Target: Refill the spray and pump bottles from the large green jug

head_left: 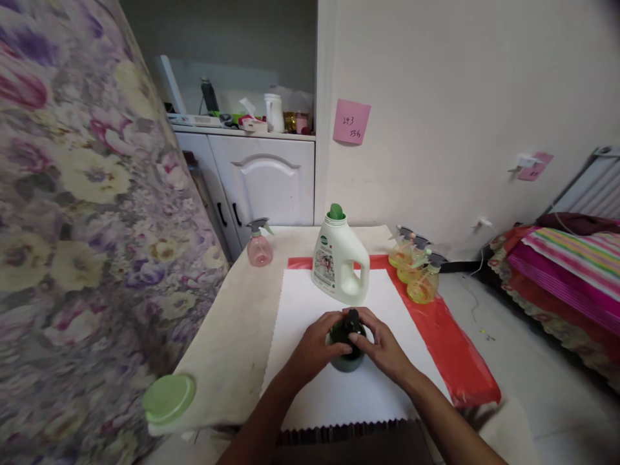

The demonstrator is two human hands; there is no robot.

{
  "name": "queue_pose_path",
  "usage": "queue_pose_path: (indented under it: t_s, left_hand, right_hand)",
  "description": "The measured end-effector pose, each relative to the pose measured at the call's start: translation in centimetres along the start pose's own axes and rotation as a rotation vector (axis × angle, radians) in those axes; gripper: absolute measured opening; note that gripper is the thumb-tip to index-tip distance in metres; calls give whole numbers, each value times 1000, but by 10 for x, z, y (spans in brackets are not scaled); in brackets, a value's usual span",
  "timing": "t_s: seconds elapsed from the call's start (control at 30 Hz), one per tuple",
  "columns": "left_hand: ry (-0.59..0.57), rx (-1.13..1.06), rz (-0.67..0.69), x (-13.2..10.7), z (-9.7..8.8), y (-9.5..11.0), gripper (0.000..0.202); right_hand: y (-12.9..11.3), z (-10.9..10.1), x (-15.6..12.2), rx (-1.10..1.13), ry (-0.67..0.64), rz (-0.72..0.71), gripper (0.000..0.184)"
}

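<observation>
A purple-and-cream floral fabric curtain [97,194] hangs at left; beyond it stands a white arched-panel cabinet [271,184]. A plain off-white wall [436,97] fills the far right, above a pale tiled floor [472,316].

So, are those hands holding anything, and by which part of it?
The left hand and right hand hold a dark green rounded bottle around its upper sides, near its black top.

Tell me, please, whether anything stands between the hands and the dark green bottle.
Nothing visible does: the left hand and right hand both touch the dark green bottle, one on each side of its black top. The pale jug stands beyond it, not between.
</observation>
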State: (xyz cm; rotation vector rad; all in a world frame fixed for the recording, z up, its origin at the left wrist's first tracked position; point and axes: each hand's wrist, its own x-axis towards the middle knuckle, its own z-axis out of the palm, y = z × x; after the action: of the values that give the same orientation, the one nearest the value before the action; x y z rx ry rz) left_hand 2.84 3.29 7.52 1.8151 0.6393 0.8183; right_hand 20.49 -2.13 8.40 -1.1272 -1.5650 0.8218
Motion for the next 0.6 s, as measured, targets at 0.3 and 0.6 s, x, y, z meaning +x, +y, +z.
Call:
queue_pose_path:
  t_s: [0.3, 0.6]
  left_hand:
    - [-5, 10, -12, 1, -1, 1, 51]
    - [-8, 56, -54, 5, -3, 0, 54]
  right_hand:
    - [9, 13, 1, 27, 216, 48, 29]
    - [1, 8, 6, 59, 116, -10, 26]
